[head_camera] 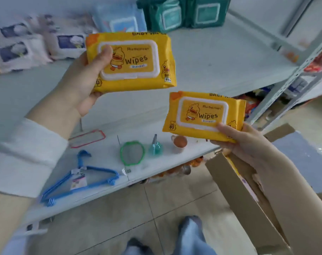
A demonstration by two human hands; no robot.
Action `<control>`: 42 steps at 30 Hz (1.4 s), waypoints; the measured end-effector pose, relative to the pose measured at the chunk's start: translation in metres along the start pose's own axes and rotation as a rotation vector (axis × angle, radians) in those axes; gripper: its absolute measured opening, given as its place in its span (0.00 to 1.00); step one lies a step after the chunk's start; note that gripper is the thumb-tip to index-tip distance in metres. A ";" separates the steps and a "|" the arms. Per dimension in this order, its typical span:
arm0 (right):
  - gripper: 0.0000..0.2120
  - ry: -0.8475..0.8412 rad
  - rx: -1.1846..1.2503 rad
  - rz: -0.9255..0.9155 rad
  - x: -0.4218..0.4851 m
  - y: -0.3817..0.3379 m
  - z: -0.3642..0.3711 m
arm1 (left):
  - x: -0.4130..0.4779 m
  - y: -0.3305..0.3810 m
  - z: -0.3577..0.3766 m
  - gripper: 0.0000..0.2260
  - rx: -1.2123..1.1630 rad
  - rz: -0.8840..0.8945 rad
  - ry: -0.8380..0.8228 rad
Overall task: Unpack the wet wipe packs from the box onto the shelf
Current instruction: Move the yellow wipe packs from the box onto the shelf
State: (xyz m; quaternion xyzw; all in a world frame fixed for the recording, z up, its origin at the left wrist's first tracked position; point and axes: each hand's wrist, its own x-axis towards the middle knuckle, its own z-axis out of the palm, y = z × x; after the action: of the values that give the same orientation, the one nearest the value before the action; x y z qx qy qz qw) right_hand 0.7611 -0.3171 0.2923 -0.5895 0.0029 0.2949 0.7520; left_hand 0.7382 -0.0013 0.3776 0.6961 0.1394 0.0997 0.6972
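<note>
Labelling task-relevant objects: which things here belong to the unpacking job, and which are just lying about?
Job: left hand holding upper yellow pack; right hand holding lower yellow pack; cardboard box; shelf.
Lying about: blue hangers; green-rimmed sieve; teal bottle.

Shelf (211, 57): the centre and right stretch are being left bare between back row and front edge, the widest way in. Back edge is being blocked by green packs (182, 15), a blue pack (119, 21) and, toward the back left corner, white packs (64, 45). Front edge is being cluttered by blue hangers (79, 179), a red-framed item (86, 138), a green-rimmed strainer (132, 153), a teal bottle (155, 148) and a brown egg-shaped item (180, 141). Right edge is being bounded by a slotted upright (285, 83). Front right corner is being crowded by the cardboard box (239, 196). Air over the centre is being taken up by the left hand (79, 83) gripping the upper yellow pack (138, 59) and the right hand (243, 142) gripping the lower yellow pack (202, 115).
</note>
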 end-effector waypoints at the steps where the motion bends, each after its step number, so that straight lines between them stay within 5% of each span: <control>1: 0.38 -0.014 -0.013 -0.007 0.009 0.000 0.030 | -0.006 0.002 -0.033 0.09 0.000 0.002 0.038; 15: 0.44 -0.336 -0.276 -0.065 0.156 0.020 0.355 | -0.020 -0.054 -0.385 0.05 -0.009 -0.092 0.500; 22: 0.20 -0.427 -0.369 -0.067 0.238 0.049 0.495 | -0.005 -0.062 -0.510 0.04 0.024 -0.133 0.654; 28: 0.23 -0.342 -0.448 -0.131 0.282 0.073 0.588 | 0.034 -0.054 -0.587 0.03 0.094 -0.150 0.532; 32: 0.20 -0.112 -0.681 -0.247 0.298 0.090 0.615 | 0.061 -0.071 -0.612 0.03 0.295 -0.203 0.532; 36: 0.26 0.144 -1.004 -0.275 0.297 0.098 0.622 | 0.070 -0.079 -0.620 0.30 0.591 -0.292 0.701; 39: 0.34 0.191 -1.136 -0.274 0.279 0.097 0.622 | 0.068 -0.068 -0.598 0.39 0.828 -0.191 0.831; 42: 0.32 0.185 -1.276 -0.288 0.254 0.083 0.603 | 0.071 -0.051 -0.553 0.31 1.194 0.039 0.514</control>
State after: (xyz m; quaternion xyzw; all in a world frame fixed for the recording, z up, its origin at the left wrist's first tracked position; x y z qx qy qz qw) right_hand 0.7268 0.3411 0.3128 -0.9368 -0.1866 0.0835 0.2839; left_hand 0.6179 0.5427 0.3272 0.9202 0.3205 0.1810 0.1331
